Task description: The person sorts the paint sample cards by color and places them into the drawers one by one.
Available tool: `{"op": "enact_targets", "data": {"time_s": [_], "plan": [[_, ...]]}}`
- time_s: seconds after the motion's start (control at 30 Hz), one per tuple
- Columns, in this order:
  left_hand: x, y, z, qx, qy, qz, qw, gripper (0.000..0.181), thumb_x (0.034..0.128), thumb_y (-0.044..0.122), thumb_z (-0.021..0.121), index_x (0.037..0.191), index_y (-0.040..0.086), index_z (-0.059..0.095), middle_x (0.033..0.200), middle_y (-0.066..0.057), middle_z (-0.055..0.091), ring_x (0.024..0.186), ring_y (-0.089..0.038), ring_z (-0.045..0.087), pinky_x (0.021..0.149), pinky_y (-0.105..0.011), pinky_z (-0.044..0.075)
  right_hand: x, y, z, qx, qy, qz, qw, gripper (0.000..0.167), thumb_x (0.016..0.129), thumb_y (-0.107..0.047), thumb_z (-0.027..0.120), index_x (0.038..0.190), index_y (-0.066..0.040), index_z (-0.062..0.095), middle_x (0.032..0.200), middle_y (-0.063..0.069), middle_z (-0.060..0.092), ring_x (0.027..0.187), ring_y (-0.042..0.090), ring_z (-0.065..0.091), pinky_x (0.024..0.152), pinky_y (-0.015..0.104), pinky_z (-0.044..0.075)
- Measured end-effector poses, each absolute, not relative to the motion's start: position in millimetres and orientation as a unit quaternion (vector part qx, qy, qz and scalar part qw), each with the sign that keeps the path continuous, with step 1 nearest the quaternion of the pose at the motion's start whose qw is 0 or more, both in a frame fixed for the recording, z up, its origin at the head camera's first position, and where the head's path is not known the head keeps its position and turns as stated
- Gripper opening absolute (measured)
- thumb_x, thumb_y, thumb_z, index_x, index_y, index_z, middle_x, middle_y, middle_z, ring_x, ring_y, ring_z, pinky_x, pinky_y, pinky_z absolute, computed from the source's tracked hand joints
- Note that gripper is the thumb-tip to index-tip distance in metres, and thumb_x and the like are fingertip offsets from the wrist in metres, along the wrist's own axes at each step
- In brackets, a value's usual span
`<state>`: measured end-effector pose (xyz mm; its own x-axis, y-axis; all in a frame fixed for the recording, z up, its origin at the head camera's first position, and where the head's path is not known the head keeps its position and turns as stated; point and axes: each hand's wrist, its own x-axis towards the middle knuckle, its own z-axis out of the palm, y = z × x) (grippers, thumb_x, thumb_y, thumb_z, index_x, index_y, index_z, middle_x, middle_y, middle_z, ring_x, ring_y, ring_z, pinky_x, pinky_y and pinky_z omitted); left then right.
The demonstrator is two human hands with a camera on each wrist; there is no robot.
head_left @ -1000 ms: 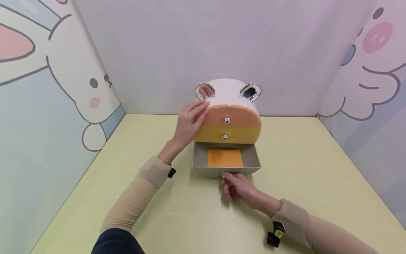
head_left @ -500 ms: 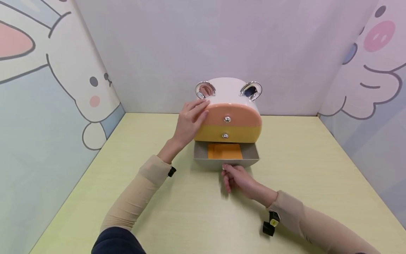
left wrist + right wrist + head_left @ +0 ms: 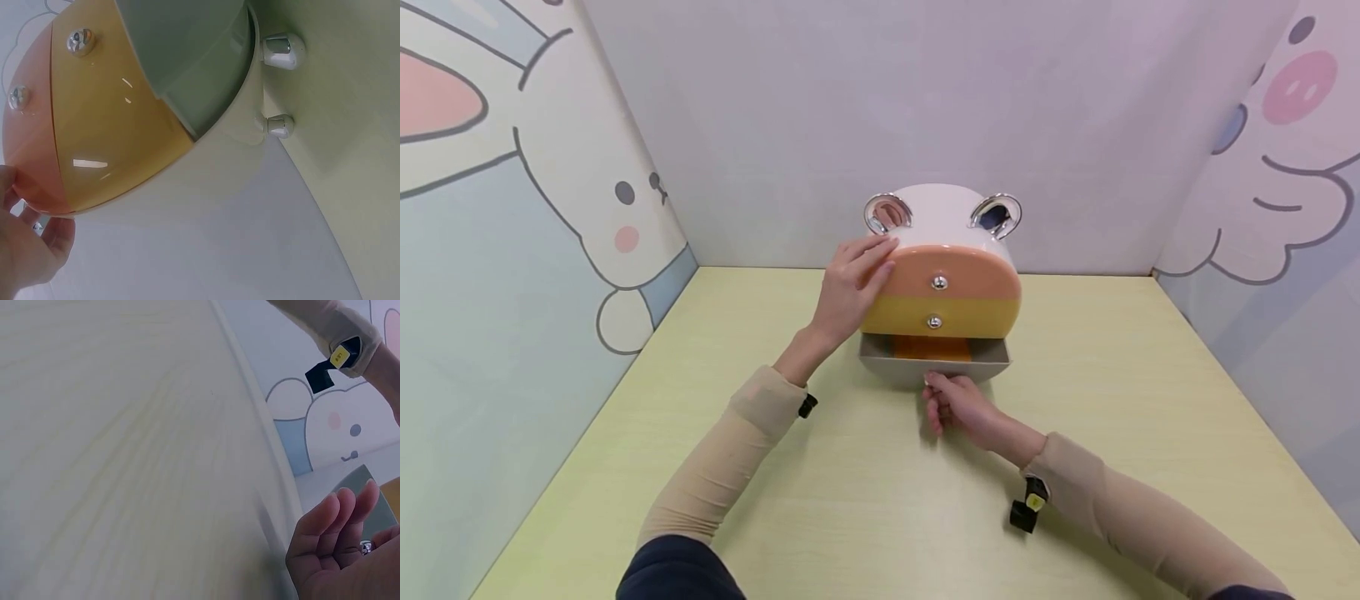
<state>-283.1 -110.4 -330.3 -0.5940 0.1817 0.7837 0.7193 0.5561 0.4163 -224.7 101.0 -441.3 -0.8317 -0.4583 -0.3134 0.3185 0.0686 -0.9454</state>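
A small rounded drawer cabinet (image 3: 936,208) has a white top, two shiny ears and an orange and a yellow drawer front. Its grey bottom drawer (image 3: 880,371) stands partly pulled out, with flat orange items (image 3: 931,348) inside. My left hand (image 3: 846,287) holds the cabinet's upper left edge, thumb on the orange front and fingers round the side. My right hand (image 3: 966,410) pinches the bottom drawer's silver knob (image 3: 366,547) between thumb and index finger; the other fingers hang loosely curled. Most of the knob is hidden in the head view.
The cabinet stands on short silver feet (image 3: 284,51) on a pale yellow table (image 3: 865,517). A plain back wall (image 3: 775,125) rises behind it, and cartoon-printed side walls (image 3: 550,275) flank the table. A black wrist device (image 3: 1028,504) hangs by the right sleeve.
The grey bottom drawer has slid inward toward the cabinet, and my right hand has moved forward with it. Less of the orange items shows. My left hand stays on the cabinet.
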Motion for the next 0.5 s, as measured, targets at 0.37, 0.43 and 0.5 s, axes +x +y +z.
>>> {"op": "enact_targets", "data": {"time_s": [0.37, 0.43, 0.5], "plan": [[-285.7, -110.5, -332.0, -0.282, -0.804, -0.379, 0.362, 0.031, 0.0925, 0.015, 0.065, 0.122, 0.007, 0.067, 0.124, -0.012, 0.065, 0.114, -0.027, 0.054, 0.099, -0.039, 0.047, -240.2, 99.1, -442.7, -0.041, 0.67, -0.688, 0.275, 0.037, 0.103, -0.034, 0.043, 0.086, -0.002, 0.051, 0.054, -0.003, 0.055, 0.048, 0.015, 0.052, 0.053, 0.028, 0.048], [-285.8, -110.2, -332.0, -0.282, -0.804, -0.378, 0.362, 0.031, 0.0926, 0.015, 0.065, 0.122, 0.007, 0.067, 0.124, -0.012, 0.065, 0.114, -0.027, 0.054, 0.099, -0.039, 0.047, -243.7, 98.9, -442.8, -0.038, 0.67, -0.689, 0.273, 0.037, 0.103, -0.034, 0.043, 0.086, -0.002, 0.05, 0.053, -0.003, 0.055, 0.048, 0.015, 0.051, 0.053, 0.028, 0.048], [-285.7, -110.0, -332.0, -0.281, -0.804, -0.378, 0.362, 0.031, 0.0926, 0.016, 0.064, 0.122, 0.007, 0.067, 0.124, -0.012, 0.065, 0.114, -0.027, 0.054, 0.099, -0.039, 0.047, -247.6, 98.8, -443.0, -0.037, 0.672, -0.689, 0.27, 0.037, 0.103, -0.034, 0.042, 0.085, -0.003, 0.05, 0.053, -0.003, 0.055, 0.048, 0.015, 0.052, 0.053, 0.028, 0.047]]}}
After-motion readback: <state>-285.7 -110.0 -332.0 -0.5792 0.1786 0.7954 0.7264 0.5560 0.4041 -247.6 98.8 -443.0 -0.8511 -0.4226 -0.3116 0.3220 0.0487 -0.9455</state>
